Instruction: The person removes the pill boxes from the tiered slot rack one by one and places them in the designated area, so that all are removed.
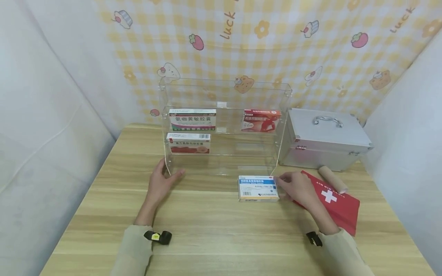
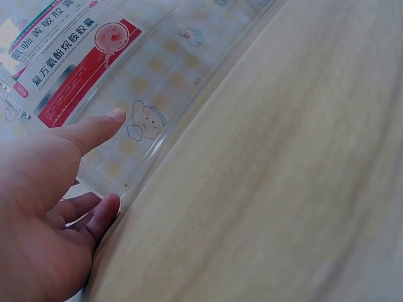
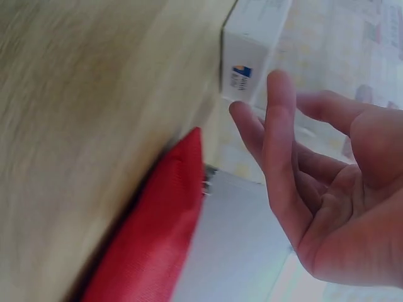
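Note:
My left hand (image 1: 160, 184) is at the lower left corner of a clear acrylic shelf (image 1: 221, 161). Its thumb stretches across the front, while the other fingers curl loosely by the side panel in the left wrist view. On the table before the shelf lies a white and blue medicine box (image 1: 258, 188). The fingertips of my right hand (image 1: 297, 187) are right at that box's right end, extended and not wrapped round it. A green and white medicine box (image 1: 192, 122) and a red medicine box (image 1: 260, 121) sit on one tier, with a red and white medicine box (image 1: 189, 145) below at left.
A silver metal case (image 1: 324, 138) with a top handle stands right of the shelf. A red first aid pouch (image 1: 340, 214) lies near my right forearm, and a beige roll (image 1: 332, 179) rests against it. Behind hangs a yellow checked cloth (image 1: 221, 46).

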A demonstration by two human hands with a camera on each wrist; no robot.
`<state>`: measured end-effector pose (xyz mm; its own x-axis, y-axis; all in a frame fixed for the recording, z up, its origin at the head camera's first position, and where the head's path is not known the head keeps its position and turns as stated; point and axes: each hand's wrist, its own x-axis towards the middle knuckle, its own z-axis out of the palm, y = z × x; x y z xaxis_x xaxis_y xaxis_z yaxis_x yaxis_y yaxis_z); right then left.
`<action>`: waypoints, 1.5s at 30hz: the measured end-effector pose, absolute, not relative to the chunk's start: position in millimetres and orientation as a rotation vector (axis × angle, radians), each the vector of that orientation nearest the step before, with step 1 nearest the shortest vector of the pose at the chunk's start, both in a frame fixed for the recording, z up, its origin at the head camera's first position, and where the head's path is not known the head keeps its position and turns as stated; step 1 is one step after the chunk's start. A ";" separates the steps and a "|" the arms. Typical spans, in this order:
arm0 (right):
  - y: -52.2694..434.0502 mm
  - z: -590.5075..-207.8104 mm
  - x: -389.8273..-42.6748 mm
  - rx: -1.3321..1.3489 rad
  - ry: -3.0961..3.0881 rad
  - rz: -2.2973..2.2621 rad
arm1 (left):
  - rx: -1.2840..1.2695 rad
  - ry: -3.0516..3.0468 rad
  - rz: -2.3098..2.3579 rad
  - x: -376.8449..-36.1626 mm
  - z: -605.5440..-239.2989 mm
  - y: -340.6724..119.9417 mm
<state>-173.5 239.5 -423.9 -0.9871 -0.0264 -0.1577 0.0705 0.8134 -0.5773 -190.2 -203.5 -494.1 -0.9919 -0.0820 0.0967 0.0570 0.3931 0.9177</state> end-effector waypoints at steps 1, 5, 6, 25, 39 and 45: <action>238.6 -421.6 -171.0 0.035 2.848 -0.915 | 0.017 -2.513 -1.659 -190.1 -493.7 -203.7; 228.9 -412.5 -164.4 -0.040 2.934 -0.881 | 0.022 -2.519 -1.638 -189.8 -492.0 -204.3; 225.2 -410.3 -163.9 -0.078 2.965 -0.874 | 0.026 -2.522 -1.634 -189.6 -491.5 -204.5; 126.5 -365.0 -204.3 -0.948 3.199 -0.921 | 0.048 -2.518 -1.635 -189.1 -492.2 -203.4; 74.5 -353.5 -240.6 -0.901 3.136 -0.849 | 0.065 -2.496 -1.648 -189.3 -494.6 -202.7; 61.2 -348.4 -249.5 -0.854 3.042 -0.904 | 0.052 -2.480 -1.664 -189.6 -494.4 -203.4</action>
<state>-249.5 61.2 -348.4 -0.8551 -0.4392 0.2756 -0.5184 0.7151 -0.4689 -189.6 -203.4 -494.4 -0.9875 -0.1145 0.1082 0.0568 0.3822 0.9224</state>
